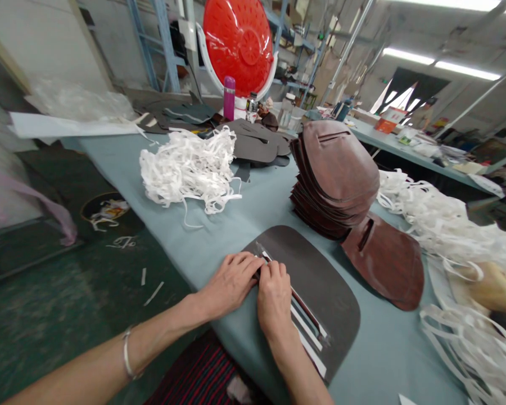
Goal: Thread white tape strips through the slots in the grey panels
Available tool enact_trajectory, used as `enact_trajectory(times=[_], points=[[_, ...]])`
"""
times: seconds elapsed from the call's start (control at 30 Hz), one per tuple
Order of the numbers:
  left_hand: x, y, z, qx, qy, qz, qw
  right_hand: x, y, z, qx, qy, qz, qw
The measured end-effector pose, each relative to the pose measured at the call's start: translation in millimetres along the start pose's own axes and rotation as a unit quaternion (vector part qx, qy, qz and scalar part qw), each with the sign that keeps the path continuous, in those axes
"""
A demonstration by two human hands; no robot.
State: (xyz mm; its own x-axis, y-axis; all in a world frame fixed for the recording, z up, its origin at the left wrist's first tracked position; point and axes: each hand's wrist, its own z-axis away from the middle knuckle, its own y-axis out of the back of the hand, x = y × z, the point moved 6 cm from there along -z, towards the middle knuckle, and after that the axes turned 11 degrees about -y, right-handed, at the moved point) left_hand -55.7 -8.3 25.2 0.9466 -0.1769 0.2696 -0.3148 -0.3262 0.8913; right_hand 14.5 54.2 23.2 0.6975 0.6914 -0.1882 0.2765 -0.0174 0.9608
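Note:
My left hand and my right hand meet at the near edge of a dark grey leather panel, their fingertips pinching the top end of a white strip. Several white strips lie in slits in the panel, and my fingers hide the strip's upper end. To the right stands a stack of brown leather pieces, with one loose brown leather piece against its base. A tangled pile of white strips lies farther up the table.
The grey-blue table covering runs ahead, with more white strips along its right side. Dark leather panels, a magenta flask and a red perforated disc stand beyond. Strip scraps lie on the green floor at left.

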Motion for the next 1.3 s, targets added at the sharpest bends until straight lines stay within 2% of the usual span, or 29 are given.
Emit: enact_trajectory(times=[0.1, 0.23, 0.33, 0.43, 0.5, 0.6, 0.73, 0.87, 0.93, 1.0, 1.1, 1.3], points=[[1, 0.0, 0, -0.011, -0.01, -0.03, 0.999, 12, 6, 24, 0.027, 0.041, 0.051, 0.997], [3, -1.5, 1, -0.018, -0.016, -0.06, 0.998, 55, 22, 75, 0.046, 0.092, 0.065, 0.993], [4, -3.6, 2, -0.014, -0.021, -0.071, 0.997, 89, 37, 112, 0.042, 0.102, 0.055, 0.992], [4, -5.6, 2, -0.01, -0.021, -0.073, 0.997, 106, 45, 127, 0.015, 0.086, 0.033, 0.996], [4, -6.3, 2, -0.011, -0.021, -0.072, 0.997, 108, 45, 119, -0.005, 0.044, 0.012, 0.999], [4, -5.9, 2, -0.013, -0.021, -0.073, 0.997, 95, 41, 88, -0.01, -0.018, -0.021, 1.0], [3, -5.8, 2, -0.022, -0.019, -0.075, 0.997, 47, 26, 41, -0.011, -0.011, -0.013, 1.0], [1, -7.6, 2, -0.022, -0.022, -0.073, 0.997, 9, 11, 23, -0.011, 0.007, 0.055, 0.998], [1, -8.6, 2, -0.016, -0.023, -0.076, 0.997, 5, 9, 28, 0.005, 0.018, 0.094, 0.995], [2, -9.9, 2, -0.013, -0.025, -0.081, 0.996, 11, 9, 40, 0.019, 0.027, 0.12, 0.992], [4, -11.3, 2, -0.012, -0.029, -0.084, 0.996, 34, 15, 67, 0.039, 0.025, 0.133, 0.99], [-1, -12.3, 3, -0.012, -0.023, -0.077, 0.997, 78, 41, 125, 0.075, 0.038, 0.114, 0.99]])
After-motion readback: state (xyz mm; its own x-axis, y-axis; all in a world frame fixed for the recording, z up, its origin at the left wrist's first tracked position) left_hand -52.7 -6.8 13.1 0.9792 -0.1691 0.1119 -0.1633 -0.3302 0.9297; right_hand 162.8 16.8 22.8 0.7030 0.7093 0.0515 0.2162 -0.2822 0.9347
